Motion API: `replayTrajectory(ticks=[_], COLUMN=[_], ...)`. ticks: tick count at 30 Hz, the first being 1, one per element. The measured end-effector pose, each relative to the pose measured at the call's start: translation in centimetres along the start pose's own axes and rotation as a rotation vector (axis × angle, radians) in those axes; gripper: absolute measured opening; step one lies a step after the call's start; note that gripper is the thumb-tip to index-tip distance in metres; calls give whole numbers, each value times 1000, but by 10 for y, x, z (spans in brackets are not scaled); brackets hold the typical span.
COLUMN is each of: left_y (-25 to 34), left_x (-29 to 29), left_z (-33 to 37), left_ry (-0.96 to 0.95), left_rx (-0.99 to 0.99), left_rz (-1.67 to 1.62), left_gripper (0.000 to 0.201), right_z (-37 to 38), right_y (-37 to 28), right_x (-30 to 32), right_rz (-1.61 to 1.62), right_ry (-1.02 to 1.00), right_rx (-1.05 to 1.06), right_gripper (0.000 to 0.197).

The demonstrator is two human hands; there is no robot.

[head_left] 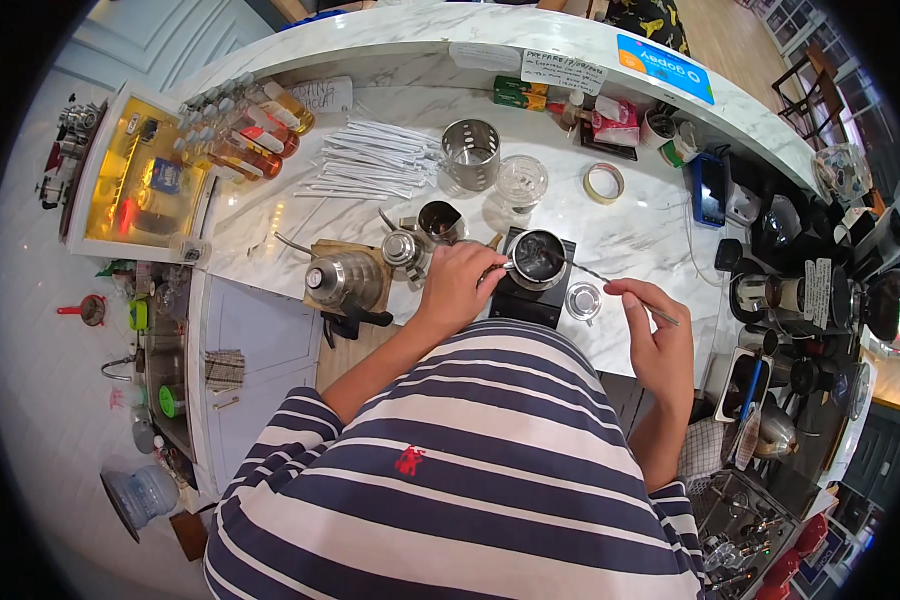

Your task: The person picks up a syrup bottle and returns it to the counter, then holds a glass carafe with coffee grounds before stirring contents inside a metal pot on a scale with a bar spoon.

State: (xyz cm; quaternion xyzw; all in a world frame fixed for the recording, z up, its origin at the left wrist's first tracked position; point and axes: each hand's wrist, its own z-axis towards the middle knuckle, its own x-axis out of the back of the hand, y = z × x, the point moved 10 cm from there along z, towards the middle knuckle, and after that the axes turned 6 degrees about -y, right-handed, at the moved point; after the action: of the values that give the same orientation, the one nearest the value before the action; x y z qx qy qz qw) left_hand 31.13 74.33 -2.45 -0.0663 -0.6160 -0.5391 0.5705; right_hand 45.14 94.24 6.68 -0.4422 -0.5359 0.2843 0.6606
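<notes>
Left hand [458, 286] grips a metal cup [539, 262] to its right.

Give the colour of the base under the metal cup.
The base is black, clearest in the head view.

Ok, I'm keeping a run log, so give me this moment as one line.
left hand: holding metal cup by its side | right hand: holding metal stirrer, reaching into cup | cup: over black scale

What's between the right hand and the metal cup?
In the head view, a thin metal stirrer runs from the right hand to the metal cup; a small round clear item sits between them.
</notes>
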Motion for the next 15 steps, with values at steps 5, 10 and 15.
replayTrajectory(ticks=[5, 10, 15], left_y=[4, 5, 9], left_x=[1, 2, 4], left_z=[0, 0, 0], left_ry=[-15, -2, 11], left_rx=[-29, -33, -63], left_rz=[76, 69, 104], left_gripper=[14, 14, 15], right_z=[1, 2, 1], right_y=[-5, 0, -4], right_x=[-3, 2, -1], right_rz=[-7, -13, 6], right_ry=[-42, 15, -20], right_rx=[12, 17, 7], right_gripper=[17, 18, 18])
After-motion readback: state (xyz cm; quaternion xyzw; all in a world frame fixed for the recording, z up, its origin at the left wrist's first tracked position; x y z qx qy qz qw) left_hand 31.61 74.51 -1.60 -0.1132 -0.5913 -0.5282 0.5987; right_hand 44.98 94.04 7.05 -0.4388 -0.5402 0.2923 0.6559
